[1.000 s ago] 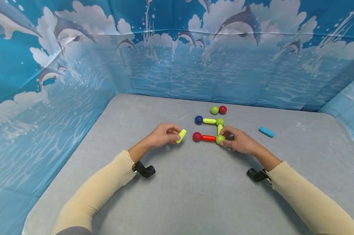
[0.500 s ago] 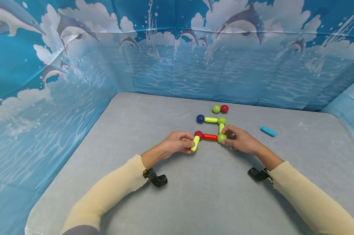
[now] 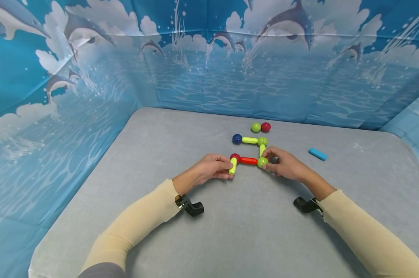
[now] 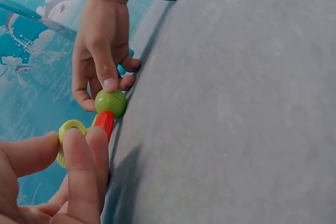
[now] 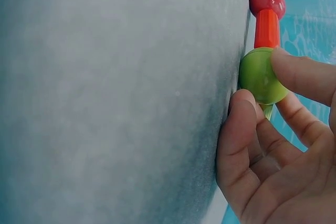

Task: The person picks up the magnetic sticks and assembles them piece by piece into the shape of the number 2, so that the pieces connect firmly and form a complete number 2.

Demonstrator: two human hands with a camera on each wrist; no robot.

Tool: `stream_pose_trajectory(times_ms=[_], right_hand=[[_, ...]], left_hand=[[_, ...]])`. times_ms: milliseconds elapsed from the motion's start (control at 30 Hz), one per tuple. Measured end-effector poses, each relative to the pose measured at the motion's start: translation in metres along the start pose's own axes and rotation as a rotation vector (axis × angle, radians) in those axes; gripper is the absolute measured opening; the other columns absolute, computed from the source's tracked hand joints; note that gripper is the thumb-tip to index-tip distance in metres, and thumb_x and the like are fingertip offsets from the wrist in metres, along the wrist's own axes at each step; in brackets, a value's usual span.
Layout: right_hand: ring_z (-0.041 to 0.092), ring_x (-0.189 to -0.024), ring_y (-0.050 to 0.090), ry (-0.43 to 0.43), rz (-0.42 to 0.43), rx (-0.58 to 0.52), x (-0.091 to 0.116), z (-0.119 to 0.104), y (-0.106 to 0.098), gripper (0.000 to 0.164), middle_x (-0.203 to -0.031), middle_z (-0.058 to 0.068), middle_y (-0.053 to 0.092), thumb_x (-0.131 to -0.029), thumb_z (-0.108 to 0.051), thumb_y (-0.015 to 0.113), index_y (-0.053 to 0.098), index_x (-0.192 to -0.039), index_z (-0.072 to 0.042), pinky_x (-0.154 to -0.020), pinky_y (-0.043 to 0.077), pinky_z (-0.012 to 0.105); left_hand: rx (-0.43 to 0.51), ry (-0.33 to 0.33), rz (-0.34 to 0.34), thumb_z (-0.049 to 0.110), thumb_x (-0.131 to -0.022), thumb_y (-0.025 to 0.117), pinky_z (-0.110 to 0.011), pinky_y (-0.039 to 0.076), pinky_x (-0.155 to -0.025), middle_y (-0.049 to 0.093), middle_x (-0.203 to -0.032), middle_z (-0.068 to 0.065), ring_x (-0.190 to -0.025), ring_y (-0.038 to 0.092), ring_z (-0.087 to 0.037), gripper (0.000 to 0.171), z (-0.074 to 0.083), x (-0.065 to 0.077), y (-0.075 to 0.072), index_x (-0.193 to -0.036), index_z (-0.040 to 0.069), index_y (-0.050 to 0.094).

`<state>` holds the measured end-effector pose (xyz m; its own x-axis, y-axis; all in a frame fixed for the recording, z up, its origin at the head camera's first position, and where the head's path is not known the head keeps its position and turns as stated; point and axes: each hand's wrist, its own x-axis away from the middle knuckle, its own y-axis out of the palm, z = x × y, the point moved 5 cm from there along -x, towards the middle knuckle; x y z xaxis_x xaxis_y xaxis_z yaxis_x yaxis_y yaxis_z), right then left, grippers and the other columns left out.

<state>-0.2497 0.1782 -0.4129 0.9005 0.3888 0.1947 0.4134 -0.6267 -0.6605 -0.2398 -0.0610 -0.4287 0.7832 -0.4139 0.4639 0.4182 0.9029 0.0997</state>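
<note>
My left hand [image 3: 211, 168] pinches a short yellow magnetic rod [image 3: 233, 166] between thumb and fingers, its far end overlapping a red ball [image 3: 235, 156] in the head view. The rod's round end [image 4: 72, 127] faces the left wrist camera. My right hand [image 3: 285, 165] grips a green ball [image 5: 261, 76] with thumb and fingertips. A red rod [image 3: 248, 160] joins this ball to the red one. From the green ball, a yellow-green rod [image 3: 262, 150] runs back to a second green ball [image 3: 262, 141], where another yellow-green rod [image 3: 250, 140] leads left to a dark blue ball [image 3: 237, 139].
Behind the joined pieces, a loose green ball [image 3: 256, 127] and a red ball [image 3: 266, 127] sit side by side. A blue rod [image 3: 318, 154] lies farther right on the grey table [image 3: 230, 231]. A dolphin-print curtain [image 3: 209, 77] hangs along the back and left.
My left hand has moved right with the yellow rod, from beside the joined pieces to the red ball. The rod has turned more upright in the head view. My right hand stays on the green ball.
</note>
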Motion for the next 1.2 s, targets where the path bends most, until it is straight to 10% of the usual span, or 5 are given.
stream_pose_trajectory(times_ms=[1200], right_hand=[[0.021,-0.079,0.058,0.016,-0.005,-0.003,-0.0005,-0.0003,0.0003,0.029,-0.118,0.019,0.055,-0.097,-0.013,0.061,0.05,-0.124,-0.007,-0.064,0.051,0.031]], left_hand=[[0.017,-0.008,-0.001,0.012,-0.098,0.06,-0.023,0.06,-0.067,0.066,-0.094,-0.006,-0.071,0.07,-0.015,0.022,-0.0045,-0.0084,-0.0017,-0.118,0.002,0.06]])
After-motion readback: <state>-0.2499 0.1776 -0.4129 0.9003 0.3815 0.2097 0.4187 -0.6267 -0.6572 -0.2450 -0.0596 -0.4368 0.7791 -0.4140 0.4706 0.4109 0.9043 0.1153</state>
